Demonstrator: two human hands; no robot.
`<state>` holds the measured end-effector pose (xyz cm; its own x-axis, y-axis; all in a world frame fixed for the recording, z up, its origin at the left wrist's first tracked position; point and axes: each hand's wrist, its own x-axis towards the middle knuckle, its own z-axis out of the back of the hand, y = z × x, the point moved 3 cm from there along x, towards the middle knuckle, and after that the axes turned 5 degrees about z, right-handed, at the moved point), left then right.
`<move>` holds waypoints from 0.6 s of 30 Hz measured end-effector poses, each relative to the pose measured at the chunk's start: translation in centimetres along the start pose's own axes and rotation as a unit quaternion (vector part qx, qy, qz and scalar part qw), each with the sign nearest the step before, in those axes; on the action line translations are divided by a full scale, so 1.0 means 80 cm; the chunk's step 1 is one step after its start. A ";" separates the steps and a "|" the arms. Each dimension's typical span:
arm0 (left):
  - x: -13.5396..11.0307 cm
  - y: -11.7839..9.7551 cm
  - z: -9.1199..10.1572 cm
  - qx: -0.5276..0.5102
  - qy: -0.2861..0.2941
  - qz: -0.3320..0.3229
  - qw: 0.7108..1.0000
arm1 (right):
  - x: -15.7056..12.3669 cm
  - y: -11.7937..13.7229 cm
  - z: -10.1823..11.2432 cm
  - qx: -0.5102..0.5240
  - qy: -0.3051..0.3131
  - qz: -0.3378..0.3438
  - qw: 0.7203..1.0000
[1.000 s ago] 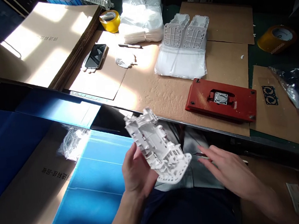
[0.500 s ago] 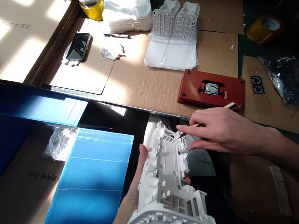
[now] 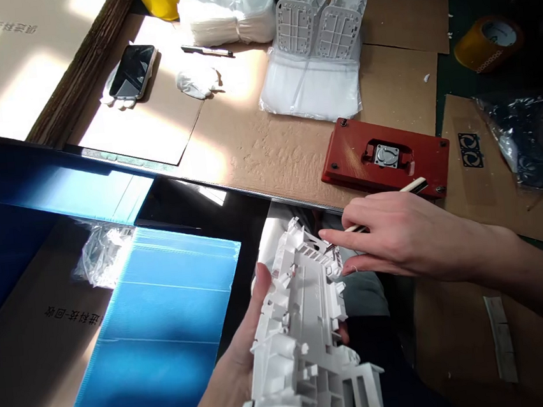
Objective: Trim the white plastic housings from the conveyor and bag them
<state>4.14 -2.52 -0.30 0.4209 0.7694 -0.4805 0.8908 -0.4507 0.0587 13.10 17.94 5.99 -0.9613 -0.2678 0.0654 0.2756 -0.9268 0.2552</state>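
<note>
My left hand [image 3: 246,340] is wrapped around a long white plastic housing [image 3: 306,315], thumb along its left edge and other fingers mostly hidden beneath. The housing has ribs, clips and slots along its length and a flat end plate nearest me. My right hand [image 3: 390,234] is closed on a slim, pen-like tool with a cream handle [image 3: 414,185], which sticks out behind the knuckles. The thin dark tip of the tool is at the slotted far right end of the housing; exact contact cannot be made out.
Beyond my right hand lies a red fixture [image 3: 353,151] with a small metal insert. Two similar white housings [image 3: 295,25] stand on plastic bags [image 3: 308,88]. A phone [image 3: 131,73], pen [image 3: 206,50], glove [image 3: 197,82] and tape roll [image 3: 489,45] lie around. A blue corrugated box [image 3: 166,303] is at left.
The housing has tilted, so its near end plate shows more edge-on. My right hand and the tool stay at its far end. The whole view has shifted slightly.
</note>
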 end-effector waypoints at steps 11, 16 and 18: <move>-0.012 0.007 -0.002 -0.010 -0.080 0.015 0.997 | -0.010 -0.014 -0.010 0.176 -0.011 -0.117 0.977; -0.004 0.005 -0.003 -0.016 -0.089 0.007 0.996 | -0.001 -0.005 -0.042 0.347 -0.119 -0.218 0.904; 0.003 0.000 -0.002 -0.030 -0.090 -0.016 0.995 | 0.003 0.002 -0.053 0.370 -0.138 -0.231 0.889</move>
<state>4.29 -2.24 -0.30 0.3602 0.6867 -0.6315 0.9138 -0.3960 0.0906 12.95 16.64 1.93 -0.9640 0.2658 -0.0032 -0.1317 -0.4672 0.8743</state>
